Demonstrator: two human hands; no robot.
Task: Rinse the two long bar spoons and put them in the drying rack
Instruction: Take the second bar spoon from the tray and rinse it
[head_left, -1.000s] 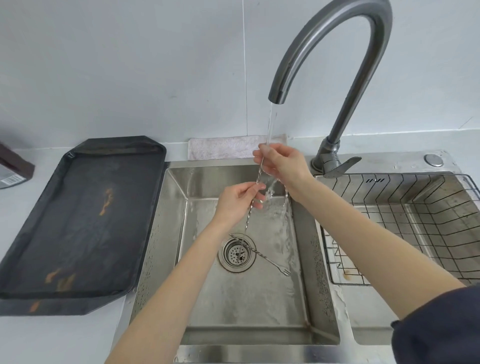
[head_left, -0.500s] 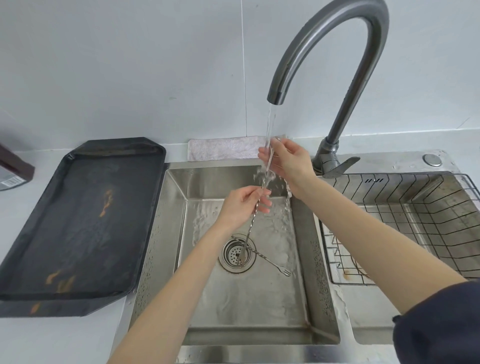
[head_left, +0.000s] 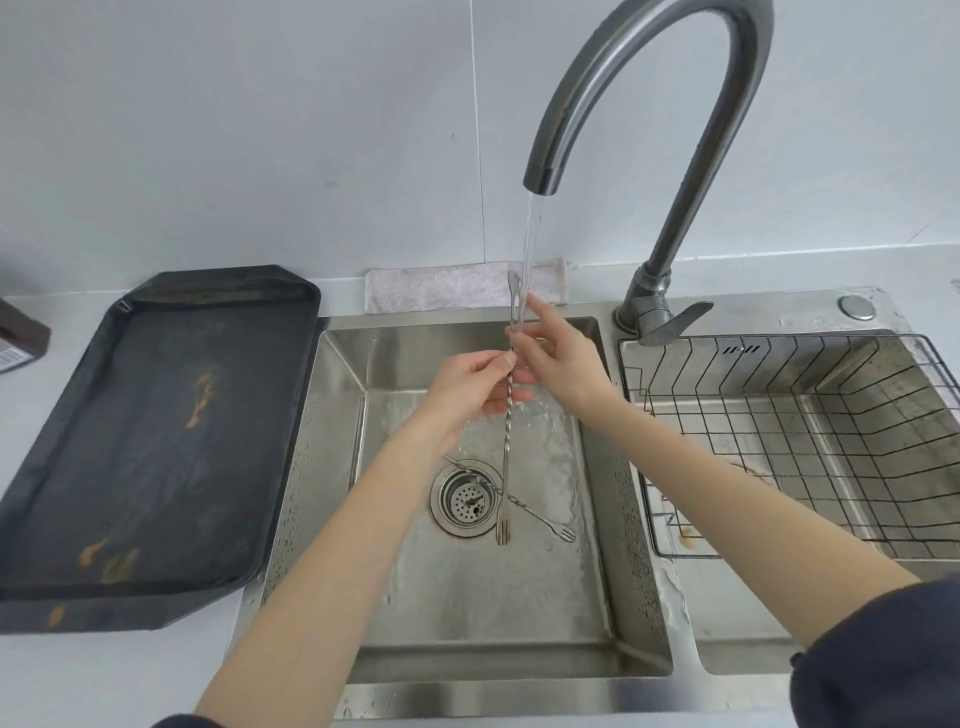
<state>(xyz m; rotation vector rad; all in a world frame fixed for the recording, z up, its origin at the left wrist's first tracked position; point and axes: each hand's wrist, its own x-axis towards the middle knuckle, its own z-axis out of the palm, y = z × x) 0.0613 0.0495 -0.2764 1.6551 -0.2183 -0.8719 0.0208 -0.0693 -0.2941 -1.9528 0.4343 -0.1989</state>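
Observation:
A long twisted bar spoon hangs upright under the running water, bowl end up near the stream and fork end down over the drain. My left hand pinches its shaft in the middle. My right hand grips the shaft just above, fingers wrapped round it in the stream. A second bar spoon lies flat on the sink floor across the drain, fork end to the right. The wire drying rack sits in the right basin with nothing in it.
The tall curved faucet pours water into the left sink basin. A dark stained tray lies on the counter to the left. A folded pale cloth rests behind the sink. A brown box sits at the far left edge.
The held spoon has been raised, so its bowl end now sticks up above my right hand. Both hands have shifted slightly along the shaft under the water.

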